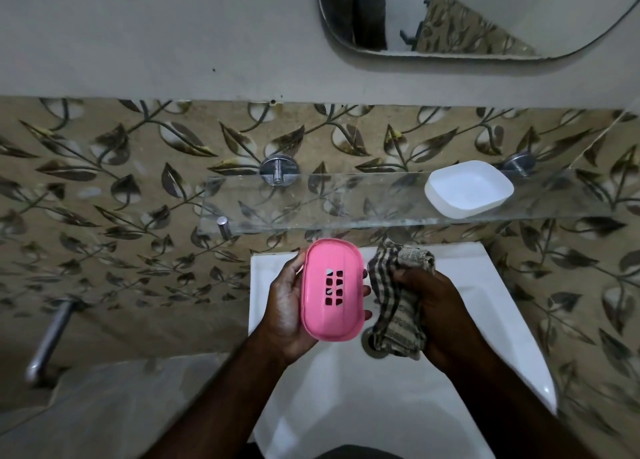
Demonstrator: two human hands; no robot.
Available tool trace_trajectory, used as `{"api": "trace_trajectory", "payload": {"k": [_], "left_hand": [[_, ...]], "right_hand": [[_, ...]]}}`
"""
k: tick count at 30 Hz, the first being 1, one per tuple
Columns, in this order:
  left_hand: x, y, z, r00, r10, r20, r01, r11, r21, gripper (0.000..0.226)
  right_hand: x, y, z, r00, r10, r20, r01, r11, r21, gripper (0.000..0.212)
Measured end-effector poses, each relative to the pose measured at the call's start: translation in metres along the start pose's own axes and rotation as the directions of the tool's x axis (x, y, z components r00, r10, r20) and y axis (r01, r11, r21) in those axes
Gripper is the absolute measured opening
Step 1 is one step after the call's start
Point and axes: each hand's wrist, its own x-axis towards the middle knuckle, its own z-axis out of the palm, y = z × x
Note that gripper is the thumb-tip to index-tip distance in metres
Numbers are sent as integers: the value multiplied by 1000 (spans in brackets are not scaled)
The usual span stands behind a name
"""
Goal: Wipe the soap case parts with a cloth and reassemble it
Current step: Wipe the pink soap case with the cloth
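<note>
My left hand [285, 302] grips a pink oval soap case part [332, 289] with several drain holes in its middle, holding it over the white sink [491, 285]. Fingertips wrap round its right edge. Just to its right, my right hand [426, 306] holds a bunched checked cloth [394, 306], close beside the pink part; I cannot tell if they touch. The white soap case part [469, 188], an open tray, lies on the right end of the glass shelf [311, 209] above the sink.
The sink drain [369, 346] shows below the cloth. A mirror [485, 15] hangs on the wall above the shelf. A metal tap or pipe [50, 341] sticks out of the leaf-patterned tiles at the left.
</note>
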Motion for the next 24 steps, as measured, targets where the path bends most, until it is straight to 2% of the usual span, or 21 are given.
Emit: {"api": "trace_trajectory", "payload": {"k": [3,5,8,10,14,18,22,24], "left_hand": [[-2,-3,-2,1000,-17,-23,17,1000,-9,69],[-2,-6,-3,998,-12,-61,13,1000,19,68],[1,-11,-3,993,14,-117,-3,995,102,65],[1,-13,-2,990,37,-134,-12,983,181,61],[-4,-13,1,991,63,-120,-25,954,300,56],[-1,-8,-1,989,82,-125,-35,939,341,59],[-2,-7,0,986,78,-149,-40,969,245,51],[-3,-3,-2,981,74,-177,-39,981,191,60]], "right_hand": [[-4,4,-4,999,-26,-25,21,982,-188,22],[-5,7,-1,991,-121,-52,92,919,-383,15],[1,11,5,949,-312,-51,197,710,-676,5],[4,11,13,907,-421,-23,242,565,-789,15],[8,8,28,867,-494,61,310,440,-843,27],[8,7,39,803,-540,252,460,291,-839,16],[2,9,52,779,-438,449,564,175,-807,17],[-3,7,52,792,-323,517,583,151,-799,38]]}}
